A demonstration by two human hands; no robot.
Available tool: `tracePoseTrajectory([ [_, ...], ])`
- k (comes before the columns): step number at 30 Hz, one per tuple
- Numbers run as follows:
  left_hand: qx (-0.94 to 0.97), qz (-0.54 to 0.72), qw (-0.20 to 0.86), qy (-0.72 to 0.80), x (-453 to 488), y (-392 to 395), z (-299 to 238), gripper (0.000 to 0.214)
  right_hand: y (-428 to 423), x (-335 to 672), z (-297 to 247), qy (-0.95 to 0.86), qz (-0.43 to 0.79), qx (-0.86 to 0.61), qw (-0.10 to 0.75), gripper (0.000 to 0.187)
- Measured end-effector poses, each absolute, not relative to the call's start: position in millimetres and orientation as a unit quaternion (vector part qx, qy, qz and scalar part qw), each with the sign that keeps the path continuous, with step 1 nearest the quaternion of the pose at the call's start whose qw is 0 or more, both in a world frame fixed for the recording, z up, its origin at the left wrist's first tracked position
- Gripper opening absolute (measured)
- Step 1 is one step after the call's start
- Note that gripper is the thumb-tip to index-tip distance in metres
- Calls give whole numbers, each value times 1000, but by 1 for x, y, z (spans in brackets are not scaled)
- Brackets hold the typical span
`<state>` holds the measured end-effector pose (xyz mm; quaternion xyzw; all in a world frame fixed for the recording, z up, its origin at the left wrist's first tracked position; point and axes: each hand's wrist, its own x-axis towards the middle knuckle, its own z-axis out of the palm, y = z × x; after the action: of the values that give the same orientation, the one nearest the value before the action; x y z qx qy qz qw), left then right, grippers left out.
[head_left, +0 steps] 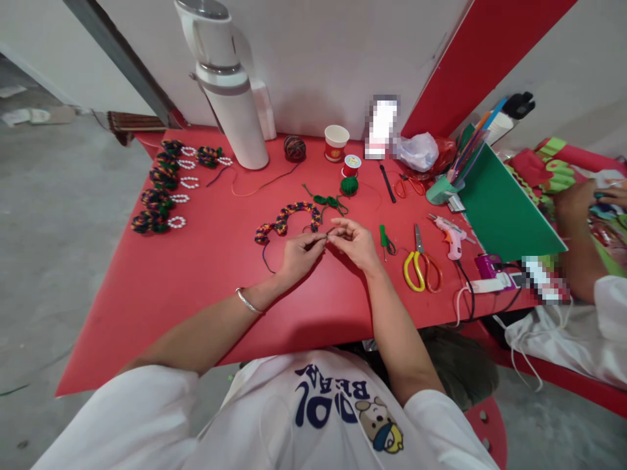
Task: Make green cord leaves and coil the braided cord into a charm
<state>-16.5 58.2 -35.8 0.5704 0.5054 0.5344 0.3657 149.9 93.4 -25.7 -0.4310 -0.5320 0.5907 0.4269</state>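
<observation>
Both my hands meet at the middle of the red table (196, 287). My left hand (301, 253) is closed in a pinch on the end of a headband (287, 220) wrapped in multicoloured yarn, which arcs away to the left. My right hand (355, 241) pinches the same end from the right, fingers curled. A thin dark yarn strand hangs down from the headband under my left hand. A green yarn ball (349, 186) with loose green strands lies just beyond my hands.
Several finished yarn pieces with pearl loops (159, 192) lie at the far left. A white flask (230, 98), multicoloured yarn ball (294, 147), paper cup (336, 141), yellow-orange scissors (421, 264), pink glue gun (450, 235) and green card sheet (504, 209) stand around. Another person's arm (578, 235) works at the right.
</observation>
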Motion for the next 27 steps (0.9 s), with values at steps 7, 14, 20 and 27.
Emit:
tracePoseTrajectory([
  [7,564,538,378,499,-17,58,-34,19,91,148,-25,-544,567,-442,433,43],
  [14,538,516,432,508,-20,61,-30,17,92,150,-26,-556,573,-426,426,39],
  [20,557,492,416,524,-21,61,-28,16,93,152,-26,-564,573,-425,416,38],
  [27,552,498,409,529,-21,62,-28,12,92,151,-25,-550,601,-423,396,41],
])
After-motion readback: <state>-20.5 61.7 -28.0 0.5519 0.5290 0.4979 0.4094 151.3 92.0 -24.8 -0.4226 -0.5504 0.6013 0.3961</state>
